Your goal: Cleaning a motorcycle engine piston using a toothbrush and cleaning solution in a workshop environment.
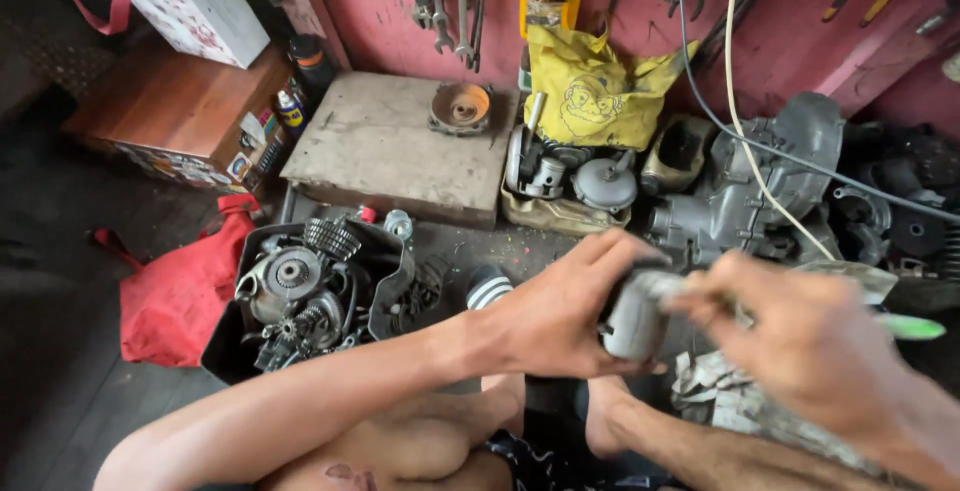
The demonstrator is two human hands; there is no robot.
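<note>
A black tray (225, 346) of gears sits at left. The left hand (555, 311) wraps closed around a small grey metal part (633, 323) above the lap. The blurred right hand (800, 336) pinches a green-handled tool (910, 327) against it. Judging by this, steadying the part firmly would help.

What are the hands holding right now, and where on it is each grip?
The left hand grips a small grey metal part around its body. The right hand, blurred, holds a green-handled tool near its working end, against that part.
</note>
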